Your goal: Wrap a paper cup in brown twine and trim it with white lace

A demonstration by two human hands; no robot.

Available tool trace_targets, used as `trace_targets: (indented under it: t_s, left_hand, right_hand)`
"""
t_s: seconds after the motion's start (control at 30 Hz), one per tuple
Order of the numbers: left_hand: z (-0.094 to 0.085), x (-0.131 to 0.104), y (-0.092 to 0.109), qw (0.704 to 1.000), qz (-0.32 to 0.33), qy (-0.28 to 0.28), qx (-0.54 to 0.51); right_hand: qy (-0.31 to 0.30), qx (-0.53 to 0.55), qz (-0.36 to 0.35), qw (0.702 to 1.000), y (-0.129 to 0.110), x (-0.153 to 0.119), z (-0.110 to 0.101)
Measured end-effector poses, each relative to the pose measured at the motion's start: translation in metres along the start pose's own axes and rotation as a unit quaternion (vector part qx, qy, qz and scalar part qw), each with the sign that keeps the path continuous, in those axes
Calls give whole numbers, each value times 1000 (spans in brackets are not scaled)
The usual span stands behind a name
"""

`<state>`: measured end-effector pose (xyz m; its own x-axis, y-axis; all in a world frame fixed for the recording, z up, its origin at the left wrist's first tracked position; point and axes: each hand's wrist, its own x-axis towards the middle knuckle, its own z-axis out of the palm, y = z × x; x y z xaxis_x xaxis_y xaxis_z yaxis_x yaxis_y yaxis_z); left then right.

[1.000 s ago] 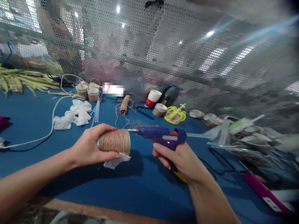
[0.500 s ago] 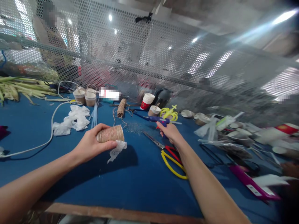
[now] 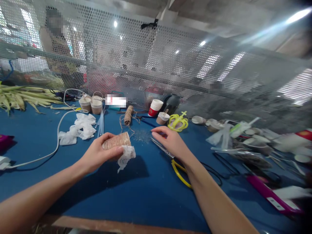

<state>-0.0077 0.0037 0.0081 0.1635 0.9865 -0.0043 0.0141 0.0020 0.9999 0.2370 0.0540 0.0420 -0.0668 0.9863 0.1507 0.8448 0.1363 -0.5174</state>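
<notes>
My left hand (image 3: 97, 151) is closed around a twine-wrapped cup (image 3: 118, 141), tilted on its side with its mouth to the right. A strip of white lace (image 3: 127, 156) hangs from its rim near my thumb. Over the scissors (image 3: 162, 148) hovers my right hand (image 3: 172, 141), fingers stretched forward and thumb apart, with nothing visible in it. The scissors' yellow handle (image 3: 181, 175) shows below the wrist; the rest of the handles is mostly hidden. No glue gun shows now.
A twine roll (image 3: 128, 115), white lace pieces (image 3: 80, 126), clear glue sticks (image 3: 101, 123) and a yellow crown-shaped piece (image 3: 178, 122) lie beyond my hands. A white cable (image 3: 57, 139) crosses the left side. Cups, plastic bags (image 3: 223, 136) and a magenta object (image 3: 270, 195) crowd the right.
My right hand no longer shows the purple glue gun it held; its fingers have straightened, and it has moved left and slightly nearer, over the scissors. My left hand keeps the cup.
</notes>
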Motion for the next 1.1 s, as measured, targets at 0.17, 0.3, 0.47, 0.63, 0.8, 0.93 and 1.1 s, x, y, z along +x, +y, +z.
trace_targets:
  t_s: [0.17,0.3,0.47,0.63,0.8,0.93,1.1]
  left_hand:
    - [3,-1,-2,997,-34,-14,-64]
    - [5,-1,-6,995,-49,-28,-81]
    - [8,-2,-10,995,-54,-51,-68]
    - [10,-3,-10,995,-52,-71,-40]
    - [8,-4,-13,997,13,-70,29]
    - [3,-4,-18,981,120,-59,144]
    - [3,-4,-30,852,354,36,385]
  right_hand:
    - [-87,135,-272,949,-46,-47,8]
    - [-61,159,-284,944,-53,-54,24]
    - [-61,189,-260,945,-50,-53,32]
    - [-84,221,-225,945,-50,-56,33]
    - [-102,259,-190,942,-50,-57,33]
    - [-83,283,-162,942,-47,-56,32]
    - [-24,342,-55,938,-39,-51,37]
